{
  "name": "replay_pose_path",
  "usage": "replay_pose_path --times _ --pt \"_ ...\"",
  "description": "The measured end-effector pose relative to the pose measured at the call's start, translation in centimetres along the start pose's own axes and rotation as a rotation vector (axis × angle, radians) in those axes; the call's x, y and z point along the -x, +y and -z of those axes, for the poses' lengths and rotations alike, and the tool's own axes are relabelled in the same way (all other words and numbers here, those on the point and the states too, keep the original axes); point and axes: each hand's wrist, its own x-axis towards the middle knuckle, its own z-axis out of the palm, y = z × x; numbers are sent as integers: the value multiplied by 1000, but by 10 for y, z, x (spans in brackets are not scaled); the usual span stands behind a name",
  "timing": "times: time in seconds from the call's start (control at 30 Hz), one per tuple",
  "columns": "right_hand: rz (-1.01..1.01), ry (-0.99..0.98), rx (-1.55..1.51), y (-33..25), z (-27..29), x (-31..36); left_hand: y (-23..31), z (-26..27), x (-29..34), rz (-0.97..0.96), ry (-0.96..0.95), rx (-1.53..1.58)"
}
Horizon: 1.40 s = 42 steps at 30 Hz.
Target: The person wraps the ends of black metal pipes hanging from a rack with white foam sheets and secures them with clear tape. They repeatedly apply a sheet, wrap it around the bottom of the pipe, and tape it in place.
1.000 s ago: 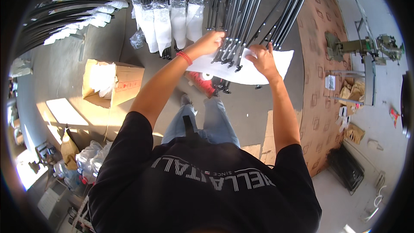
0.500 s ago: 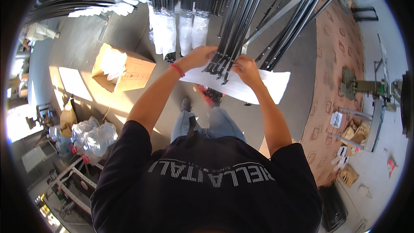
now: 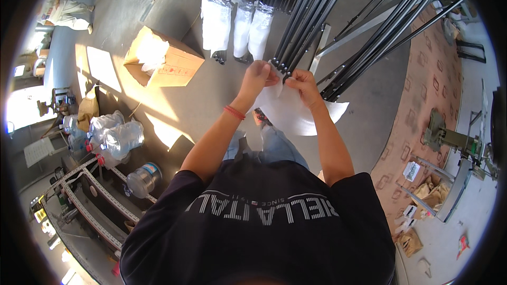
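Note:
A bundle of thin black metal rods (image 3: pixel 311 13) comes down from the top toward me, its near ends between my hands. A white foam sheet (image 3: pixel 303 117) hangs below these ends, one edge folded up over them. My left hand (image 3: pixel 259 79) is closed on the folded edge, at the left of the rod ends. On the other side, my right hand (image 3: pixel 304 85) has its fingers pinched at the sheet beside the rods; the exact grip is partly hidden.
Rod bundles with white-wrapped ends (image 3: pixel 216 24) stand ahead. More bare black rods (image 3: pixel 364 60) lean at the right. A cardboard box (image 3: pixel 174 66) sits left on the floor, with large clear water bottles (image 3: pixel 121 138) and a metal frame (image 3: pixel 97 200) nearer.
My left hand has brought the sheet's edge up over the rod ends, which it now partly covers. Both hands are closer together. The whole view has shifted a little.

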Motion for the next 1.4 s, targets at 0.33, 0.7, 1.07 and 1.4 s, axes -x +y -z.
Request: replay_pose_path --times 0.33,0.7,1.07,1.4 --pt "-6 -48 -62 -6 -5 10 19 12 -27 -191 -472 -60" --pt "570 851 1280 -38 -100 72 7 31 -50 -5 -653 -217" --pt "205 978 1043 22 -116 40 31 47 -42 126 -847 -78" --pt "433 1019 915 36 -117 16 23 62 -60 258 -783 -103"
